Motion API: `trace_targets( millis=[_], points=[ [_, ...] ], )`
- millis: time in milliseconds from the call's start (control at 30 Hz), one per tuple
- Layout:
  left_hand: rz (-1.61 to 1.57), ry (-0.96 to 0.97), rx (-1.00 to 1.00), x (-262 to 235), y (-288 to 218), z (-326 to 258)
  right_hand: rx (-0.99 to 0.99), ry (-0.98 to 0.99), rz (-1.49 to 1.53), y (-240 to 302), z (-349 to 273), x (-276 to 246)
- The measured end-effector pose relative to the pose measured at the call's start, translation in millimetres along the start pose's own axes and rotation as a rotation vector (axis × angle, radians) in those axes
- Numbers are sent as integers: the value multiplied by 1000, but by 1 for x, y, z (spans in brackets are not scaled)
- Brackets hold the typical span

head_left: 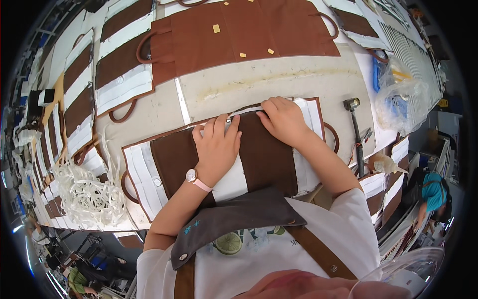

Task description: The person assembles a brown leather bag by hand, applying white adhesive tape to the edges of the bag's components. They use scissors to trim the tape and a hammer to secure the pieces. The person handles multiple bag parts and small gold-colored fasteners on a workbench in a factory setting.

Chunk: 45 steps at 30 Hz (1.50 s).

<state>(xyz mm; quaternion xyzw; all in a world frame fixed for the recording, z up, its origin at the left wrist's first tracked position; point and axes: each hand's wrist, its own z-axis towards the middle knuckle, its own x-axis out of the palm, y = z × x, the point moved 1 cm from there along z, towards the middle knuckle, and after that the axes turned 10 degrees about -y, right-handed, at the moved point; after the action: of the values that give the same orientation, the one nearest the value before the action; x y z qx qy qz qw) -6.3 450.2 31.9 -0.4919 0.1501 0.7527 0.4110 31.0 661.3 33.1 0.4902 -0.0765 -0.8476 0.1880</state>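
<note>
A flat bag piece with dark brown and white panels and a reddish-brown border lies in front of me. Brown loop handles stick out at its two sides. Along its far edge runs a narrow white strip. My left hand rests on the piece with fingers apart, their tips at that edge beside the strip's left end. My right hand has its fingers curled over the same edge, thumb and fingertips closed on the strip. What lies beneath the right fingers is hidden.
A large reddish-brown bag piece lies beyond. Similar bag pieces are at left. Tangled white strips sit near left. At right are a hammer, a pale bottle and a clear plastic bag. A person works far right.
</note>
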Motion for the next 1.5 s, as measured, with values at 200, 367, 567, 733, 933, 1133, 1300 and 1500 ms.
trace_targets(
  millis=[200, 367, 567, 733, 933, 1133, 1300, 1500],
  points=[
    [-59, 8, -5, -1, 5, -2, 112, 42, 45, -5, -2, -1],
    [-42, 6, 20, -3, 3, -1, 167, 66, 85, -7, 2, -7],
    [17, -16, 50, 5, 4, -3, 167, 59, 89, -8, 3, -8],
    [0, 22, 28, 2, 2, -1, 164, 60, 121, -9, 3, -8],
    [-29, 18, 15, 1, 2, 0, 99, 74, 106, -6, 2, -11],
    [-38, 16, 6, 3, 3, 1, 12, 44, 155, 3, 1, -1],
    [-22, 24, 1, 5, 2, 2, -8, 79, 97, 2, 0, -3],
    [-12, 1, 26, 7, 3, 0, -78, 45, -11, 3, -3, -11]
  ],
)
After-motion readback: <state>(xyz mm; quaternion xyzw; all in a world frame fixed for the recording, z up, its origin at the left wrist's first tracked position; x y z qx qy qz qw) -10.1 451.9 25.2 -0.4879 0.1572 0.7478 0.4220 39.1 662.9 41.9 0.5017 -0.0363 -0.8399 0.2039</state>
